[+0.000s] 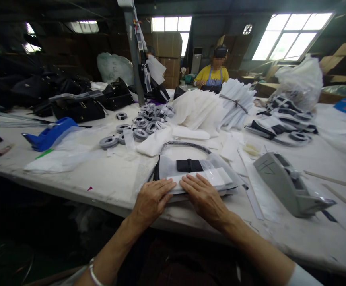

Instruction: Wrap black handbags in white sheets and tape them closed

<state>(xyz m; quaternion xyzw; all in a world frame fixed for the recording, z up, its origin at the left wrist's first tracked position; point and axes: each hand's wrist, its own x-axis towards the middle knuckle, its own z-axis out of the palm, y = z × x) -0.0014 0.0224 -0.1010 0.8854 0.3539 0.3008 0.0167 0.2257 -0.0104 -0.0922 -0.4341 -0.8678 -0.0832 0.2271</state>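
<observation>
Seemingly the bag (189, 165) is mostly wrapped (handle (186, 143) bare). Both the left hand (152, 198) and right hand (204, 198) lie flat on it, clasping nothing.

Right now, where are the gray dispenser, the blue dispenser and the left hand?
gray dispenser (286, 184), head view, side wall
blue dispenser (52, 133), head view, top side
left hand (152, 198), head view, back of hand

Left hand (152, 198), right hand (204, 198) atop bag (189, 165)
</observation>
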